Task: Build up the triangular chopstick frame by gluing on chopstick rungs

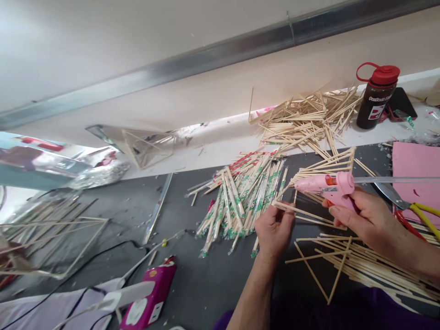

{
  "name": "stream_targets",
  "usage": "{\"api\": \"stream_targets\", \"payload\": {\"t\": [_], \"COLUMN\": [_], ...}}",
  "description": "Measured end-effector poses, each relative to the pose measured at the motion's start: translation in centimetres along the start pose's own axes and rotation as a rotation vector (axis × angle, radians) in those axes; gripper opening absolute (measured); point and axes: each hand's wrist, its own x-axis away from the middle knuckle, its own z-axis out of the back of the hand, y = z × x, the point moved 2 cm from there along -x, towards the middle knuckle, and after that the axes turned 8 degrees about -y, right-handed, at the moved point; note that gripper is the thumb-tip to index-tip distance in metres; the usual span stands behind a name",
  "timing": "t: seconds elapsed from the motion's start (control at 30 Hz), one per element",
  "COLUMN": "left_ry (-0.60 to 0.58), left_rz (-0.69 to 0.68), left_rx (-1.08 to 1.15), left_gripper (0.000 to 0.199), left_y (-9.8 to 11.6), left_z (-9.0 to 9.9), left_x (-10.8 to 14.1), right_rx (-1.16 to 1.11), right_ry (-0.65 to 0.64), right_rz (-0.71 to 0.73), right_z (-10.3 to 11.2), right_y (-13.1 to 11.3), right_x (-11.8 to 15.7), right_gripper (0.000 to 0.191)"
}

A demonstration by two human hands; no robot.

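Note:
My right hand point(366, 222) is wrapped round the handle of a pink hot glue gun point(325, 184), a clear glue stick point(395, 180) jutting from its back. The nozzle points left, close to a joint of a frame of wooden chopsticks point(312, 215). My left hand point(275, 227) pinches the near left corner of that frame between thumb and fingers. Where the nozzle meets the wood is too small to make out. Loose chopsticks point(374, 263) lie below my right hand, several of them crossed. Left of my left hand is a pile of plastic-wrapped chopsticks point(240, 197).
A heap of bare chopsticks point(309, 119) lies at the back by a red-lidded bottle point(376, 98) and a dark phone point(402, 104). Scissors point(400, 199) and pink sheets point(415, 165) are at right. At left are a magenta power box point(149, 293), cables and another stick frame point(82, 247).

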Motion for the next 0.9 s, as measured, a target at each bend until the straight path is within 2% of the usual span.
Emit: {"api": "stream_targets", "payload": {"t": [0.9], "left_ry": [-0.021], "left_rz": [-0.022], "left_rx": [-0.068], "left_gripper": [0.023], "left_y": [0.57], "left_z": [-0.06], "left_x": [-0.08], "right_rx": [0.082], "right_ry": [0.041], "right_rz": [0.028], "right_z": [-0.25], "right_y": [0.81], "right_x": [-0.19], "right_gripper": [0.028]}}
